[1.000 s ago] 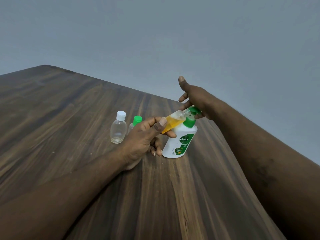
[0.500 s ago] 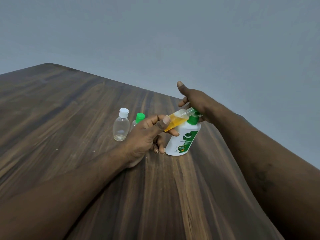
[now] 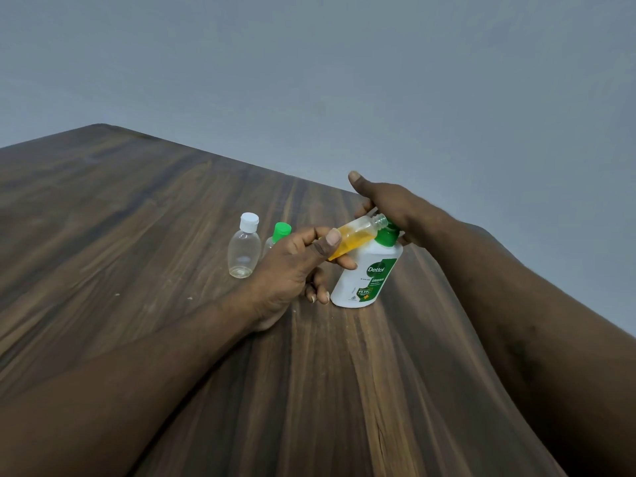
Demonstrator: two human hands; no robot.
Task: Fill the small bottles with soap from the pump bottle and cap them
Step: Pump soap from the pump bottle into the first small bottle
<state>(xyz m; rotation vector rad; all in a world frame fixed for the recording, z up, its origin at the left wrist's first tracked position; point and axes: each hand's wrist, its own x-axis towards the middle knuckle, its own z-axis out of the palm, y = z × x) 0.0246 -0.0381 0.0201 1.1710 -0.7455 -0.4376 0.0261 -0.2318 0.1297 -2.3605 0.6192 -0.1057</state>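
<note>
Clearly, "Dettol Original" pump bottle [image 3: 372,274]

Uncapped small bottle [image 3: 354,235], half full of orange soap, tilted, mouth seemingly at the upright pump bottle [image 3: 368,280].

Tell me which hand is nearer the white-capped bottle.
Left. The left hand, gripping the half-filled bottle, is beside the white-capped bottle; the right hand is farther, atop the pump bottle.
</note>
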